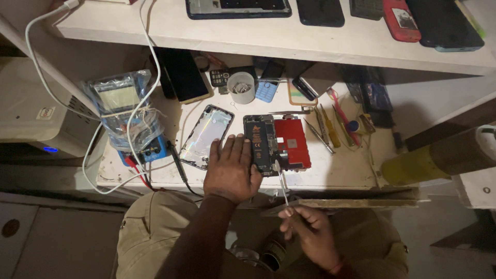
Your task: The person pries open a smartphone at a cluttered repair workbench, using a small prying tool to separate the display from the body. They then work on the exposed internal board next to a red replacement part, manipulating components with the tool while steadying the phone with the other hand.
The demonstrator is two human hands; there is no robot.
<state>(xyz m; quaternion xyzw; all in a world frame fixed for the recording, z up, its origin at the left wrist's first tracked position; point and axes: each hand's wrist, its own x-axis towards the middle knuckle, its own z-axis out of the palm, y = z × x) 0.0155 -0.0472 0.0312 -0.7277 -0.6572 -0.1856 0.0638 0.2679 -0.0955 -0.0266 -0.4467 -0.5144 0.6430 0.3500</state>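
Right hand (310, 230) pinches a thin metal tool (282, 182), tip angled up onto the opened phone (262, 143). Left hand (231, 168) lies flat, fingers spread, pressing the phone's left edge (long axis running away from the bench's (341, 173) near edge). Its red panel (292, 143) is folded out right. White cup (241, 87) behind holds small parts.

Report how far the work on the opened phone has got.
Done: the opened phone lies face up with its insides bare, and a detached phone panel lies beside it. In hand: the left hand presses flat on the phone's edge, and the right hand holds a thin tool at its lower end. Left: the phone is not yet closed; screwdrivers lie alongside.
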